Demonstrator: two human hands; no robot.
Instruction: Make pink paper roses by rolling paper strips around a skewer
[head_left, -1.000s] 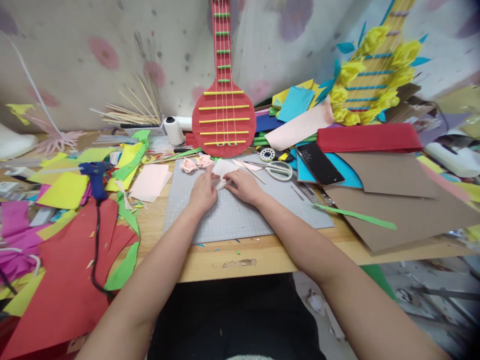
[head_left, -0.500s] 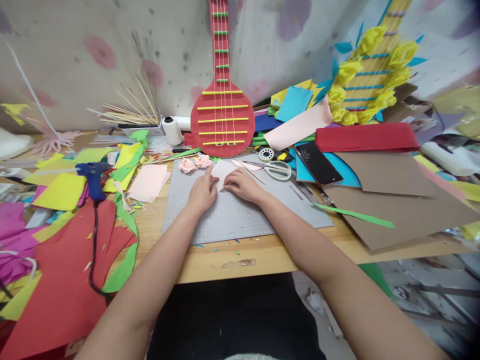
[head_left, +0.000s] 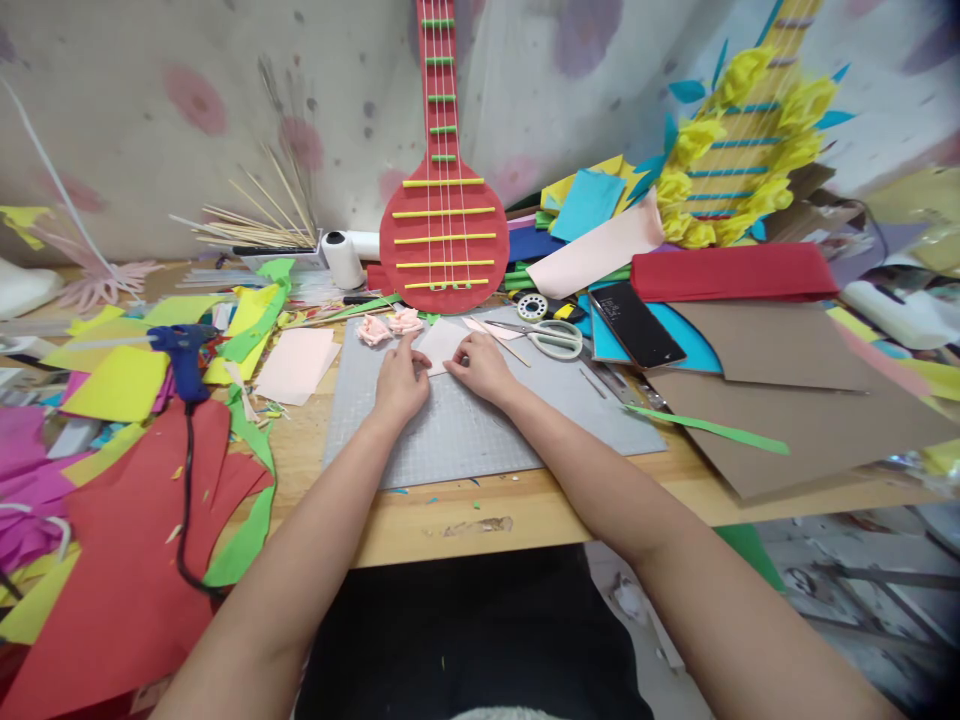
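A small pale pink paper piece (head_left: 441, 345) lies on the grey cutting mat (head_left: 480, 430) at the mat's far middle. My left hand (head_left: 400, 385) rests on the mat with its forefinger pressed on the paper's left edge. My right hand (head_left: 484, 367) pinches the paper's right lower edge, fingers closed on it. Two pink paper roses (head_left: 390, 326) sit just beyond my left hand. White-handled scissors (head_left: 551, 338) lie to the right of the paper.
A red paper guitar (head_left: 442, 210) leans on the wall behind the mat. A blue glue gun (head_left: 182, 355) and coloured paper scraps lie left. A black phone (head_left: 634, 326), brown card (head_left: 795, 400), a red roll and a yellow-flowered guitar are right.
Both hands have slid slightly away from me along the mat with the pink paper; the paper now lies flatter under the fingers.
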